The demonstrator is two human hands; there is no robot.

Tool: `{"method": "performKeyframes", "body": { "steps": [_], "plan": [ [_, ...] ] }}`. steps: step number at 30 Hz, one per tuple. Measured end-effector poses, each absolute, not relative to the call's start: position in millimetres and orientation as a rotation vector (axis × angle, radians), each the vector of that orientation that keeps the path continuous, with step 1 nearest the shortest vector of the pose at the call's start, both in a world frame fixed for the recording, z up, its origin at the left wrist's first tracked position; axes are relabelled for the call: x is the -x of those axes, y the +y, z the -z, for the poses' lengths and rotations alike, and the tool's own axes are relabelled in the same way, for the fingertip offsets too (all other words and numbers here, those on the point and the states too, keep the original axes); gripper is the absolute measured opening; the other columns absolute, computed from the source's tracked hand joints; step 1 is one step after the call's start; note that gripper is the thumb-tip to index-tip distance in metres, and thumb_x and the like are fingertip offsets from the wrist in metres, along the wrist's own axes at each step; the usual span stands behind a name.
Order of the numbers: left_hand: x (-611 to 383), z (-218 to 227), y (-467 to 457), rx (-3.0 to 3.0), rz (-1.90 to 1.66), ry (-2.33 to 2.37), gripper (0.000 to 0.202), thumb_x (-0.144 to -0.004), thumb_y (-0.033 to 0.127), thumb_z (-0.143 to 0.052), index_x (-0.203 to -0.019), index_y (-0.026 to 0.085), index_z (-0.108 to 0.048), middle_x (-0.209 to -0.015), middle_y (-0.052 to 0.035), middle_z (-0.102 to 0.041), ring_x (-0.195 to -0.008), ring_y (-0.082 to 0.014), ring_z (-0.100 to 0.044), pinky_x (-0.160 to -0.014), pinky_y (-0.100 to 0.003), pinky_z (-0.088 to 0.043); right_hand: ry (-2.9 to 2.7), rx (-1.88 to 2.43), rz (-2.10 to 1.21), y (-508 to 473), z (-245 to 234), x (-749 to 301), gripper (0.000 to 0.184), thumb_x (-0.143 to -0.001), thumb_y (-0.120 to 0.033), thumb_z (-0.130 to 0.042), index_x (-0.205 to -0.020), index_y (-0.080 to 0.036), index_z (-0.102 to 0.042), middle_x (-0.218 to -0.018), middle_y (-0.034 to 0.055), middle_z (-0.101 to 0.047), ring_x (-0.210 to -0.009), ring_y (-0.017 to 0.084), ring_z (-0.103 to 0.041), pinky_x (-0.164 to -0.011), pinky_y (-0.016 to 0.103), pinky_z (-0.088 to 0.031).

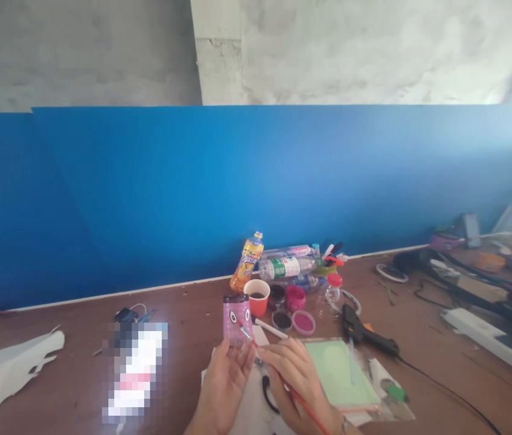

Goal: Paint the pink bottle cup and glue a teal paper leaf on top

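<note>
My left hand is closed round the lower end of a pink-purple painted container with a dark rim and two painted eyes. It stands upright above the table. My right hand grips a paintbrush with a red handle. The brush tip is at the front of the container, just below the eyes; I cannot tell whether it touches. Behind the container is a red paper cup with dark liquid. Beside it are a pink paint pot, a black paint pot and their lids.
Several plastic bottles lie at the back, near an orange drink bottle. A glue gun with its cord, a green sheet and a power strip are on the right. Cut white paper lies left.
</note>
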State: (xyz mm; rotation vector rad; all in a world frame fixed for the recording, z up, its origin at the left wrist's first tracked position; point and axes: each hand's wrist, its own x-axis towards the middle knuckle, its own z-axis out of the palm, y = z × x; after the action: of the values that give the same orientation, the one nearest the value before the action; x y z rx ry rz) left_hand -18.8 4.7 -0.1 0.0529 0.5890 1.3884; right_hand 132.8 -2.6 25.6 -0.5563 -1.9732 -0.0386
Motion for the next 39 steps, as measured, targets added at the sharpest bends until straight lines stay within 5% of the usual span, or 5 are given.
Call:
{"method": "performKeyframes", "body": {
  "steps": [16, 23, 39],
  "plan": [
    [21.0, 6.0, 5.7, -0.046, -1.382, 0.579, 0.010, -0.085, 0.016, -0.054, -0.084, 0.014, -0.063, -0.081, -0.0083, -0.071, -0.090, -0.0206, -0.069, -0.087, -0.035, -0.053, -1.931, 0.615, -0.027, -2.9, -15.9, -140.4, 0.033, -0.083, -0.003, -0.045, -0.110, -0.019, -0.054, -0.090, 0.0080, -0.068, -0.079, 0.020, -0.062, -0.069, 0.036, -0.048],
    [18.2, 9.9, 4.8, -0.084, -1.343, 0.501, 0.012, -0.087, 0.018, -0.053, -0.088, 0.013, -0.064, -0.101, -0.0122, -0.071, -0.097, -0.0222, -0.067, -0.094, -0.038, -0.049, -1.885, 0.703, 0.005, 1.8, -10.8, -139.7, 0.037, -0.087, -0.007, -0.045, -0.121, -0.019, -0.052, -0.105, 0.0111, -0.067, -0.087, 0.021, -0.063, -0.076, 0.038, -0.049],
    [19.5, 11.9, 5.1, -0.085, -1.356, 0.510, 0.010, -0.085, 0.017, -0.055, -0.086, 0.014, -0.064, -0.095, -0.0119, -0.071, -0.097, -0.0228, -0.067, -0.092, -0.039, -0.050, -1.925, 0.680, -0.004, -1.8, -16.1, -139.7, 0.031, -0.085, -0.006, -0.045, -0.111, -0.020, -0.055, -0.093, 0.0082, -0.068, -0.079, 0.020, -0.063, -0.069, 0.035, -0.047]
  ]
}}
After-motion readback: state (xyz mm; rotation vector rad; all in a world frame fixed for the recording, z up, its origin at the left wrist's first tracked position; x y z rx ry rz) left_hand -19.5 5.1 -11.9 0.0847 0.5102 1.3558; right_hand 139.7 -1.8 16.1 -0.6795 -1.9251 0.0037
